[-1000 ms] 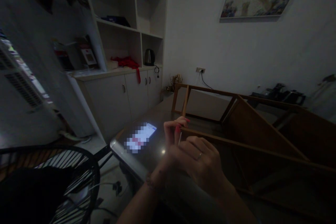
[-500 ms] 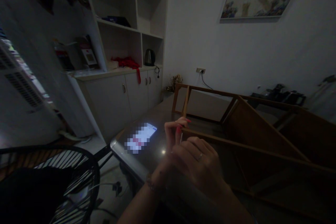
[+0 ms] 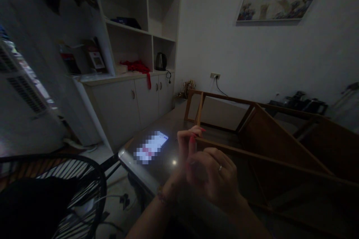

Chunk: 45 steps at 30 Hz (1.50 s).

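Grip, left hand: pinched narrow at frame corner. Right hand: curled, contents I cannot tell. Frame partly assembled on bench, I judge; corner unfinished. Phone lit.

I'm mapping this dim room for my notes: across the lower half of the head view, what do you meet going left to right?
Black wire fan guard → lit phone on the dark glossy table → left hand with red nails → right hand wearing a ring → slanted brown wooden panel.
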Each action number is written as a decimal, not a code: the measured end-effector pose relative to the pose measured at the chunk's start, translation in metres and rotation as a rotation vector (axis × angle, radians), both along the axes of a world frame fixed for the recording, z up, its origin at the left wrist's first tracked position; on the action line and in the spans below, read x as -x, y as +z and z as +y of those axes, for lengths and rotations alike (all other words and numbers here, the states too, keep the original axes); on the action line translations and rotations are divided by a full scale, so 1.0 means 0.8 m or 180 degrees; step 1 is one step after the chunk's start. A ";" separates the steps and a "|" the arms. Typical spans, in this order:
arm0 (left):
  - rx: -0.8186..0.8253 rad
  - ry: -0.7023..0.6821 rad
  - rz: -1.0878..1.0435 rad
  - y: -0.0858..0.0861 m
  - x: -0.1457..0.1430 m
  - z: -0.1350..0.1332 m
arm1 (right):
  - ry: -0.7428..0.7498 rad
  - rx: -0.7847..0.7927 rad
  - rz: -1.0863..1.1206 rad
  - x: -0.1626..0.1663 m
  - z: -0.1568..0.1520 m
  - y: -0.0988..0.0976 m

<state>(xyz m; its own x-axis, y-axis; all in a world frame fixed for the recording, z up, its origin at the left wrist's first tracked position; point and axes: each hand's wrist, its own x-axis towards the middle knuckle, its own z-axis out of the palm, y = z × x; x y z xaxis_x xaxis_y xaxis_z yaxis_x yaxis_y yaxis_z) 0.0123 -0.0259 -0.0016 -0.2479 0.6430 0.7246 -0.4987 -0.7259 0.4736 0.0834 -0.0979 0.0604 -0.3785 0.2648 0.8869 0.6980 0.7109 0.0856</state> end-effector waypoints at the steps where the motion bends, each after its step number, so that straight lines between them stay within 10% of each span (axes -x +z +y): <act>1: 0.0020 -0.0003 0.0012 0.001 0.000 -0.001 | 0.0016 -0.0016 0.0036 0.001 0.000 0.001; 45: 0.0103 -0.0233 -0.0037 0.005 0.005 -0.003 | 0.0499 0.0585 -0.0332 -0.015 0.005 0.012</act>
